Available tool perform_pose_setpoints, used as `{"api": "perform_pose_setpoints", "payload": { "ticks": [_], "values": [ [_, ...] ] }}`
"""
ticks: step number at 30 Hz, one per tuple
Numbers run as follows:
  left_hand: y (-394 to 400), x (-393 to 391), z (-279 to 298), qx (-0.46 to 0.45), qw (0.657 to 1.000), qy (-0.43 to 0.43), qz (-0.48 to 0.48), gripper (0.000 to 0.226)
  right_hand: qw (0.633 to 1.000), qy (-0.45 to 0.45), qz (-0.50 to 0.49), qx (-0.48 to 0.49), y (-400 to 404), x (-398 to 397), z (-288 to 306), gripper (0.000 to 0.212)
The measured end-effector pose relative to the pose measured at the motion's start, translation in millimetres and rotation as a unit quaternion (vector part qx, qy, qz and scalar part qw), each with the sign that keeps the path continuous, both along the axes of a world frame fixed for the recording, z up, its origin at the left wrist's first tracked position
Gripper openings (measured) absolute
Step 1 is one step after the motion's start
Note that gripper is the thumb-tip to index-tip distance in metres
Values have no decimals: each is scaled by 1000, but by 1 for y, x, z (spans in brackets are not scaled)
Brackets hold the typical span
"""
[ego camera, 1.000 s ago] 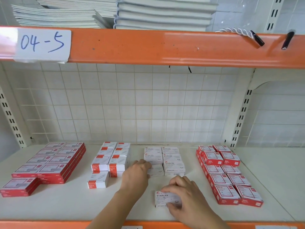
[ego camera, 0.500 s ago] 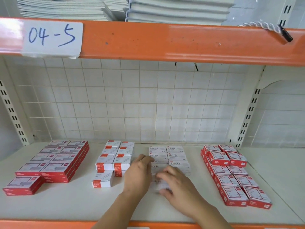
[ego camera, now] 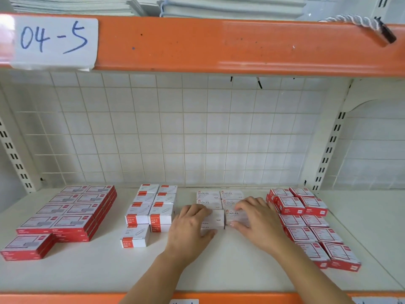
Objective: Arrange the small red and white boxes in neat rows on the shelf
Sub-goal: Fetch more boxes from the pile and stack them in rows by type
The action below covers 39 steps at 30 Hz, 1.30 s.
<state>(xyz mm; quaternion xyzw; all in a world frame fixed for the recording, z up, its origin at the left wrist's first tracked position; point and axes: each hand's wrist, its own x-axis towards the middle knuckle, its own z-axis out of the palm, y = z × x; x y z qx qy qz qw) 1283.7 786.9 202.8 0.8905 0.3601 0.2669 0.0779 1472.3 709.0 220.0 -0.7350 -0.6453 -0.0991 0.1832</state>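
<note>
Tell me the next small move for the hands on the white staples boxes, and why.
Probably let go and pull both hands back. The left hand and right hand grip the front pair of the white staples boxes, which already sit flush with each other and against the rows behind. Next candidate: the lone white-and-red box standing forward of its group.

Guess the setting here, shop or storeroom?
Likely a stationery stockroom or warehouse. An orange shelf beam carries a handwritten "04-5" location label, many identical staple boxes and red boxes sit in rows on the shelf, and stacked notebooks lie above.
</note>
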Motion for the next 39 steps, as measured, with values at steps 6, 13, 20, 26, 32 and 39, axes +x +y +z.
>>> {"api": "perform_pose_setpoints", "payload": {
  "ticks": [6, 13, 20, 26, 32, 39],
  "values": [
    [1, 8, 0, 1, 999, 2, 35, 36, 998, -11, -43, -53, -1, 5, 1, 48],
    [-2, 10, 0, 3, 999, 18, 49, 35, 994, -17, -42, -96, -2, 5, 9, 46],
    [-2, 11, -2, 8, 998, 23, 51, 36, 979, 63, 54, -187, -38, 8, 5, 38],
    [-4, 10, -3, 10, 998, 30, 50, 36, 997, 59, -41, -38, -21, 7, 5, 27],
    [-4, 10, -3, 14, 998, 34, 47, 38, 995, 20, -68, -69, -11, 9, -6, 48],
    [-4, 11, -3, 9, 999, 23, 45, 36, 990, 78, -24, -115, -10, 10, -1, 36]
  ]
}}
